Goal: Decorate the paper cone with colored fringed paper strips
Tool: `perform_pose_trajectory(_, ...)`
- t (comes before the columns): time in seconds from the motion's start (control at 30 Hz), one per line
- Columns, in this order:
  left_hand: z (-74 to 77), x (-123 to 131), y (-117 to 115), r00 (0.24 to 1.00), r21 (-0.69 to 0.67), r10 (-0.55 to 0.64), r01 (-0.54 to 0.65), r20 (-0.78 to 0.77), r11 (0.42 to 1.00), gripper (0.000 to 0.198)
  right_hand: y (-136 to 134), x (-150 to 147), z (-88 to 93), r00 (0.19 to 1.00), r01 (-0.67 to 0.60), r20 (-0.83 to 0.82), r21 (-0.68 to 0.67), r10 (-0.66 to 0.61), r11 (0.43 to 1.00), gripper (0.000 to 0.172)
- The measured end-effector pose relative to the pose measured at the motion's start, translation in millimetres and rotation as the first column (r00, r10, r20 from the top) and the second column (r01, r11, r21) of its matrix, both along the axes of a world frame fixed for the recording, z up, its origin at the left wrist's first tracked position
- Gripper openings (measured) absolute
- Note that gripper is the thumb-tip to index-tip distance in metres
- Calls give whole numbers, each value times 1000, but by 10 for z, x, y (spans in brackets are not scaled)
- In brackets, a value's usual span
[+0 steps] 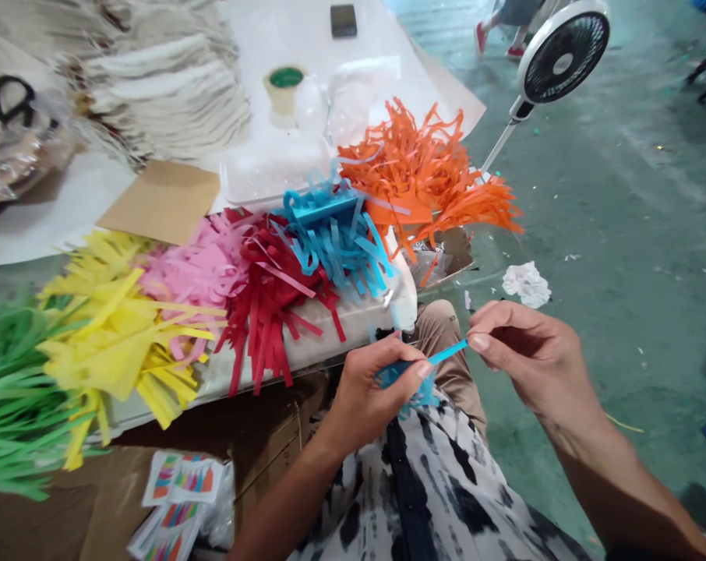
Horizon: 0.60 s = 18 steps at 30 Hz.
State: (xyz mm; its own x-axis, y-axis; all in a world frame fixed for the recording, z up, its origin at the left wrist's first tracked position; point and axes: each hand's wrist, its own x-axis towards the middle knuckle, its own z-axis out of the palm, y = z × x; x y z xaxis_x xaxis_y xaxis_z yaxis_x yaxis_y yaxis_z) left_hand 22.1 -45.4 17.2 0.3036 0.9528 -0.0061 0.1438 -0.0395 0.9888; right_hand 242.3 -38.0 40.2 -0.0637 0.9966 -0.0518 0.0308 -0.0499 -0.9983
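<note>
A blue paper tassel [450,352] is stretched between my two hands above my lap. My left hand [382,382] pinches it between thumb and fingers, and loose blue fringe hangs beneath that hand. With thumb and forefinger, my right hand [522,347] grips the narrow, tight end. On the table edge, left of my hands, lie more fringed tassels: blue [341,234], dark red [277,296], pink [198,269], yellow [113,327] and green [19,389]. An orange bunch [417,164] rests at the table's right corner.
On the white table [306,23] are a tape roll [286,86], a clear plastic tray [271,171], brown card [163,199], black-handled scissors [14,101] and off-white cord bundles [160,86]. A fan [563,58] stands right. Printed packets [181,491] lie below left. Another person's legs [505,27] show behind.
</note>
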Motion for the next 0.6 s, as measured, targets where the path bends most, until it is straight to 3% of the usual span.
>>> perform_pose_trajectory(0.17, 44, 51, 57, 997, -35, 52, -50, 60, 998, 19, 71, -94, 75, 987, -132, 100, 83, 123, 988, 18)
perform_pose_trajectory(0.37, 64, 118, 205, 972, -96, -173, 190, 159, 977, 28, 249, -166, 218, 919, -299, 312, 157, 240, 941, 13)
perform_pose_trajectory(0.43, 32, 167, 270, 959, -160, -203, 236, 197, 959, 32, 420, -99, 233, 936, -224, 313, 172, 163, 959, 12)
perform_pose_trajectory(0.5, -24, 217, 328, 960, -253, -175, 229, 220, 940, 32, 675, 44, 247, 965, -48, 263, 185, -3, 982, 11)
perform_pose_trajectory(0.57, -83, 244, 363, 967, -309, -138, 201, 214, 930, 33, 979, 258, 285, 960, 149, 202, 215, -193, 965, 15)
perform_pose_trajectory(0.6, -104, 244, 369, 974, -314, -130, 183, 184, 932, 33, 1129, 380, 316, 931, 244, 201, 278, -304, 929, 18)
